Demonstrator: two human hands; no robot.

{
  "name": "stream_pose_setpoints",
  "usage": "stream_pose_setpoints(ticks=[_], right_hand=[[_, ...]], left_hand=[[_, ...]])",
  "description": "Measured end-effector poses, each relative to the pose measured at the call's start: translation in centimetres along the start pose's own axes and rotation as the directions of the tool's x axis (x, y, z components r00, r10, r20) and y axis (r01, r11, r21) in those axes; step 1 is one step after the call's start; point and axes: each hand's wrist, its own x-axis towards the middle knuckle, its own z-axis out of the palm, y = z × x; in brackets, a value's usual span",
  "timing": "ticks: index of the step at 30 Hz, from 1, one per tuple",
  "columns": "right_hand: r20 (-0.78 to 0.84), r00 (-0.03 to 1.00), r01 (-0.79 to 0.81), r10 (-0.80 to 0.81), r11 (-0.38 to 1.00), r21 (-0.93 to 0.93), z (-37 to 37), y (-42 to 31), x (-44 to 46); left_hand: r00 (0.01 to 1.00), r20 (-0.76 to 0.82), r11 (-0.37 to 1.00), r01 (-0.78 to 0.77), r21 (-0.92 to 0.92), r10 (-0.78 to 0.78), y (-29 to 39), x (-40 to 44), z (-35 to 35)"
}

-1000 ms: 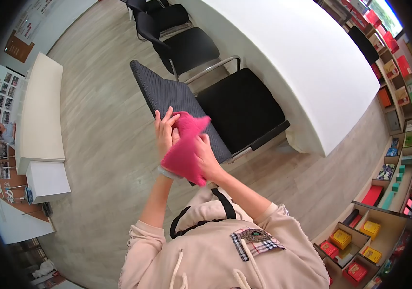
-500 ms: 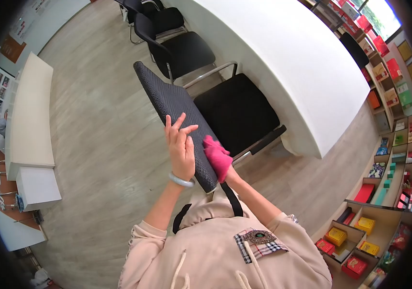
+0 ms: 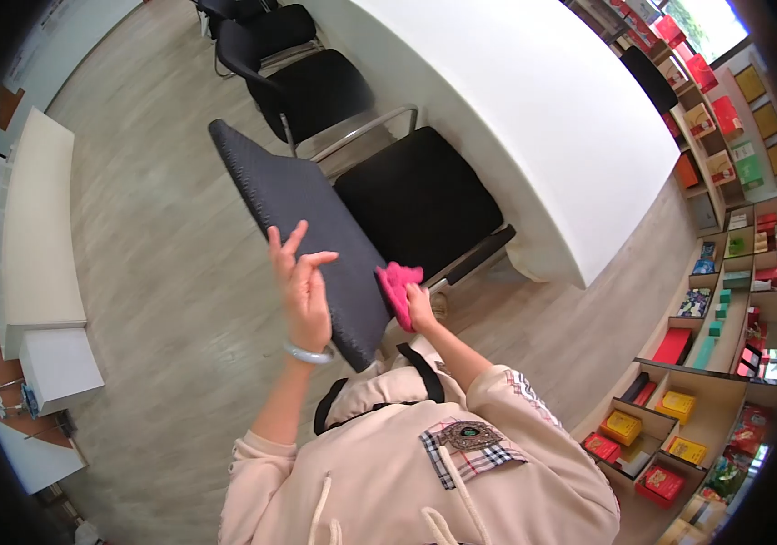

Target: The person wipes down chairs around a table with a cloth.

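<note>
My right hand (image 3: 420, 307) is closed on a bunched pink cloth (image 3: 398, 289), which lies against the right edge of the dark grey chair backrest (image 3: 311, 222). Over the backrest's left edge is my left hand (image 3: 303, 295), fingers spread and holding nothing; whether it touches the backrest cannot be made out. A pale bangle (image 3: 308, 355) is on the left wrist. Beyond the backrest lies the chair's black seat (image 3: 418, 195), with a metal armrest on each side.
More black chairs (image 3: 320, 91) stand along the white curved table (image 3: 534, 109). Wooden shelves (image 3: 720, 400) with several coloured boxes are at the right. A pale counter (image 3: 39, 227) and a white box-shaped stand (image 3: 61, 368) are at the left.
The pink cloth, earlier spread between both hands, is now bunched in my right hand at the backrest's right edge. My left hand has let go of it. The view has shifted a little.
</note>
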Motion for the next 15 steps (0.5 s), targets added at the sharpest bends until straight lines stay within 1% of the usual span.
stream_pose_setpoints(ticks=[1,2,4,6,8,10,13,15], right_hand=[[-0.028,1.000,0.001,-0.001,1.000,-0.002,-0.2,1.7,-1.1],[-0.003,0.998,-0.060,0.060,0.998,0.018,-1.1,2.2,-2.1],[0.061,0.979,-0.202,0.196,0.973,0.113,-3.3,2.4,-3.4],[0.051,0.965,-0.261,0.256,0.955,0.144,-5.6,3.4,-3.3],[-0.077,0.968,-0.228,0.239,0.966,0.122,-8.5,5.2,-1.3],[-0.258,0.948,-0.176,0.186,0.983,0.059,-12.0,7.4,1.3],[-0.498,0.859,-0.163,0.115,0.985,-0.054,-16.4,10.9,5.0],[-0.544,0.827,-0.225,0.141,0.970,-0.091,-17.2,13.1,7.0]], left_hand=[[1.000,0.014,1.000,0.021,0.012,-0.021,0.0,-0.1,-0.2],[1.000,0.011,1.000,0.023,0.004,-0.023,0.0,-0.2,-0.3],[0.999,-0.021,0.997,0.047,0.068,-0.045,0.2,-0.5,-0.4],[0.993,0.004,0.989,0.117,0.093,-0.118,0.8,-1.2,-0.7],[0.985,0.006,0.980,0.171,0.098,-0.172,1.4,-1.9,-1.0],[0.973,0.024,0.955,0.220,0.196,-0.229,2.3,-2.6,-1.5],[0.948,-0.007,0.909,0.307,0.283,-0.318,3.8,-3.1,-1.6],[0.943,-0.030,0.882,0.321,0.346,-0.331,3.9,-3.4,-1.7]])
